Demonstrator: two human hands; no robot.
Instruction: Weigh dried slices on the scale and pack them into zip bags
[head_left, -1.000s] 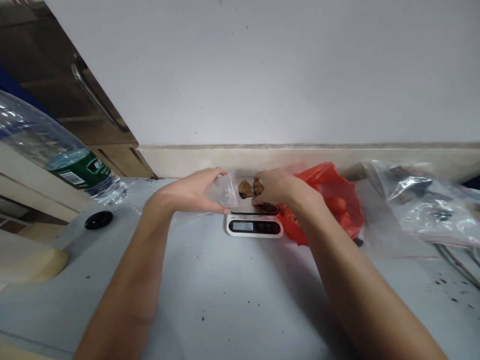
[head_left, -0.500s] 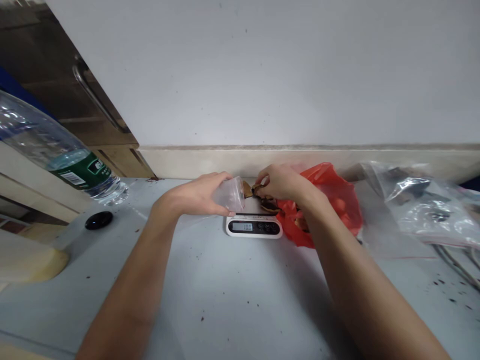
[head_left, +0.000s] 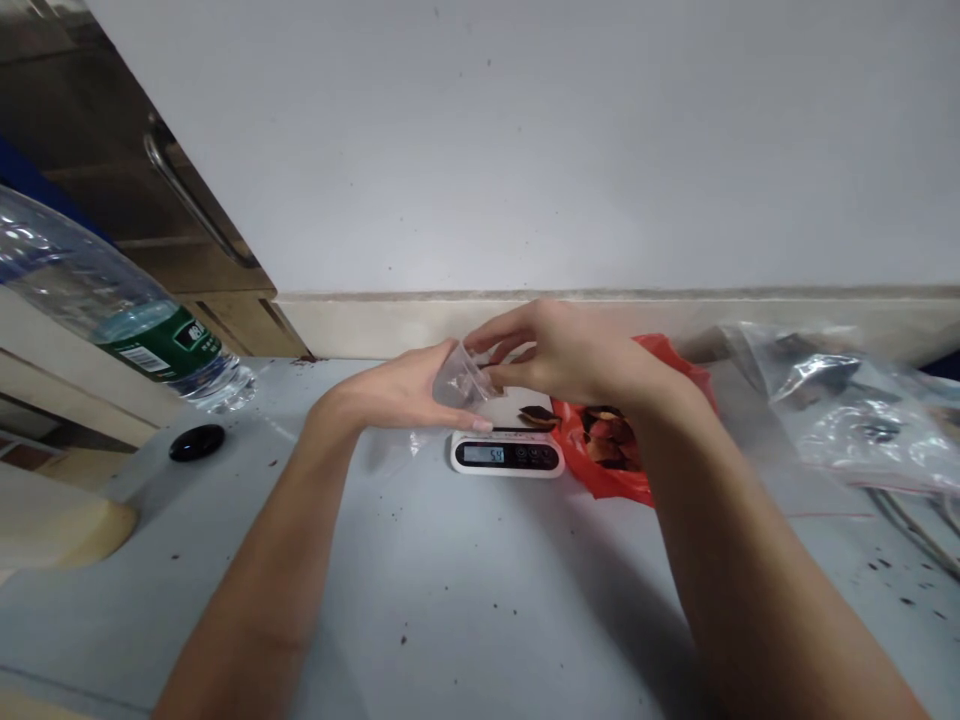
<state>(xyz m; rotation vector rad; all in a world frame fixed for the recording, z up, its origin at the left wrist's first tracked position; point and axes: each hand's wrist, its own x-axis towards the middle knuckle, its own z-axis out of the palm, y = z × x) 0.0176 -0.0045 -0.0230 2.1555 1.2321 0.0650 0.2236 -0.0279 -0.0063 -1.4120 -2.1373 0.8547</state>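
A small white scale (head_left: 508, 454) stands near the wall, its display reading about 5.4. On its plate lies a dark dried piece (head_left: 538, 414). My left hand (head_left: 409, 390) grips a clear plastic bag (head_left: 459, 380) and holds its mouth apart over the scale's left side. At that mouth, my right hand (head_left: 551, 355) pinches a brownish dried piece (head_left: 496, 382), partly hidden by the fingers. Right of the scale, a red plastic bag (head_left: 645, 490) lies open with several reddish-brown dried pieces (head_left: 609, 438) inside, partly under my right forearm.
A large water bottle (head_left: 161, 335) and a black oval object (head_left: 197, 442) are at the left. Clear zip bags (head_left: 847, 410) and a grey cable (head_left: 911, 535) lie at the right. A white wall (head_left: 562, 150) rises behind the grey table (head_left: 450, 600).
My right hand has moved from the scale's plate left to the clear bag's mouth with a dried piece. The reading fell from 10.0 to about 5.4. More of the red bag's contents shows.
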